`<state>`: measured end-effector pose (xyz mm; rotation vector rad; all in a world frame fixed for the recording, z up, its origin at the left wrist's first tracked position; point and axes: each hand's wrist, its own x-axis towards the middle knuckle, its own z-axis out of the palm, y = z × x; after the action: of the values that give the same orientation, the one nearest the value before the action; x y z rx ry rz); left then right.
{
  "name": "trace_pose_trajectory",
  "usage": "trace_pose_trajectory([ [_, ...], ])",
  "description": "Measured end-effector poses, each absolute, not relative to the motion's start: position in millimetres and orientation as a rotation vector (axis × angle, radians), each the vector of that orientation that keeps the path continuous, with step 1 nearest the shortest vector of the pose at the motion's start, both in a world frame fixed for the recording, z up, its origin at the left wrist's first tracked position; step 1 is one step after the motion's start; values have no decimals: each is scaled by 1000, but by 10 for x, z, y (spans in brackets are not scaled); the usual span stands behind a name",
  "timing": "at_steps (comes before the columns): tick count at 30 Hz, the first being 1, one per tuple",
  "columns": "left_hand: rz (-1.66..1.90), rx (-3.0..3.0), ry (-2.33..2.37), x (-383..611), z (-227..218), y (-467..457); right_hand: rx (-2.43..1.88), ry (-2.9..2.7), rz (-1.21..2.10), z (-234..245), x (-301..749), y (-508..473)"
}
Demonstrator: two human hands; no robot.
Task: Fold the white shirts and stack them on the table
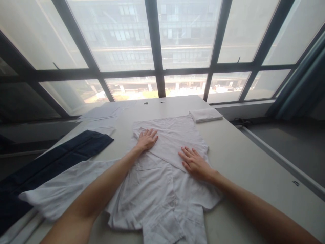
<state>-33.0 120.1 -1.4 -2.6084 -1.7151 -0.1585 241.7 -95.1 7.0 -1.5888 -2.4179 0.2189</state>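
Evidently partway: I see the white shirt (157, 176) fairly flat at its far end, rumpled at its near end.
From my remote seat I judge the smoothing about half done, with creases left across the near half of the shirt, which lies mid-way between the left and right edges of the tabletop (241, 152). My left hand (147, 139) and right hand (194, 163) rest palms down on it, apart from each other, gripping nothing. The folded white cloth (206, 115) by the right edge, toward the far right corner, looks finished to me. Along the left edge lie a dark garment (76, 149) and loose white fabric (68, 184); whether that fabric joins the shirt, I cannot tell.
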Motion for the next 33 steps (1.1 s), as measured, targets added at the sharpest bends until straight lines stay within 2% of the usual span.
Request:
trace_pose_trajectory([
  [10, -95, -2601, -1764, -320, -2, 1187, -1528, -2458, 169, 101, 2574, -1059],
  [16, -102, -2617, -1780, -347, -37, 1210, -1874, -2339, 193, -17, 3094, -782],
  [20, -99, -2630, -1784, -341, -33, 1212, -1897, -2317, 212, -90, 3236, -724],
  [28, -90, -2623, -1781, -327, -21, 1203, -1676, -2264, -176, 199, 2871, -972],
  [33, -91, -2618, -1780, -324, -16, 1194, -1617, -2423, 71, 97, 2558, -1018],
])
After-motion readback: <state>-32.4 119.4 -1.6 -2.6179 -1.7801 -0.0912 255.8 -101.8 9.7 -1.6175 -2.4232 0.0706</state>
